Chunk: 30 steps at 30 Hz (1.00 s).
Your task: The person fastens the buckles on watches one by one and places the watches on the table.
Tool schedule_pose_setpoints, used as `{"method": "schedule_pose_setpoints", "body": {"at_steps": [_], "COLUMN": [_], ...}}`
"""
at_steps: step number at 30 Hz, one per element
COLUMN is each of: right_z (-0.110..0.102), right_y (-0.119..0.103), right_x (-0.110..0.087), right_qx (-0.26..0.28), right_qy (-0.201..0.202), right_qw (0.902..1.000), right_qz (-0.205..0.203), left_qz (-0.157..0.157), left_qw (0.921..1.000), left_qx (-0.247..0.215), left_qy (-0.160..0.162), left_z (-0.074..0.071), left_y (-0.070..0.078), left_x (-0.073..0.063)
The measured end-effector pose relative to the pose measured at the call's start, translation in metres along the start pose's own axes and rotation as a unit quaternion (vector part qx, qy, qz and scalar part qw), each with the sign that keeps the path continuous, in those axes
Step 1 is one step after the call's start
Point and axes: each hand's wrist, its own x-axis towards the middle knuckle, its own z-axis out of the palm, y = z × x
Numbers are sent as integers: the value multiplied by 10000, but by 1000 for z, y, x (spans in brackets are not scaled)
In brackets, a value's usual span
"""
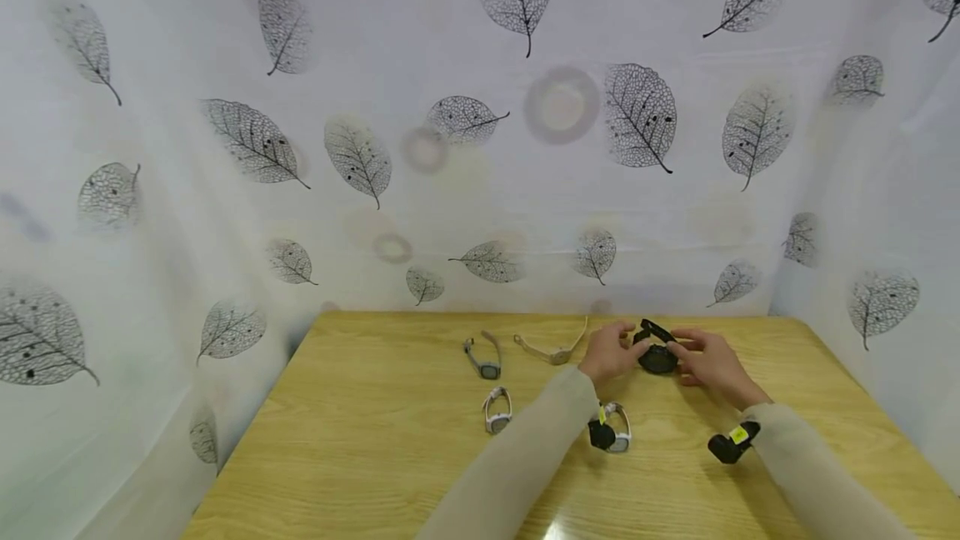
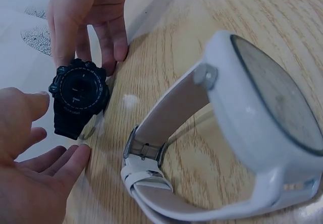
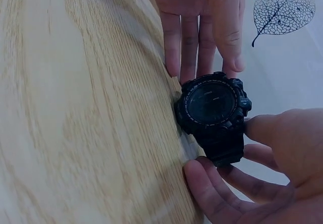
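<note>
A black digital wristwatch (image 1: 657,359) with a round case and black strap stands at the back right of the table; its dial (image 3: 211,103) faces the right wrist camera. My right hand (image 1: 711,363) holds it at one side, thumb against the case and fingers by the strap. On the opposite side is my left hand (image 1: 609,352), fingers fairly straight. In the left wrist view a gap shows between the left thumb (image 2: 38,105) and the watch case (image 2: 79,89). Near my left wrist sits a white watch (image 2: 272,113), its strap buckled into a loop.
Left of my hands, a grey watch (image 1: 489,371), a beige-strapped watch (image 1: 560,355) and a white watch with a pale strap (image 1: 498,422) lie on the wooden table (image 1: 375,432). A leaf-patterned white curtain (image 1: 465,198) borders the back and sides.
</note>
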Motion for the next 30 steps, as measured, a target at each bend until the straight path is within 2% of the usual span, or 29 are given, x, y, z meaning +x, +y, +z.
{"method": "schedule_pose_setpoints", "body": {"at_steps": [5, 10, 19, 30], "right_z": [3, 4, 4, 4], "right_y": [1, 2, 4, 4], "right_x": [-1, -1, 1, -2], "right_qx": [132, 46, -1, 701], "right_qy": [-4, 22, 89, 86], "right_qw": [9999, 10000, 9999, 9974], "right_qz": [-44, -75, -72, -103], "left_qz": [101, 152, 45, 138], "left_qw": [9997, 9992, 9996, 9997], "left_qx": [210, 377, 266, 11], "left_qy": [47, 67, 118, 185], "left_z": [1, 1, 2, 0], "left_y": [1, 2, 3, 2], "left_x": [-2, -3, -4, -4]}}
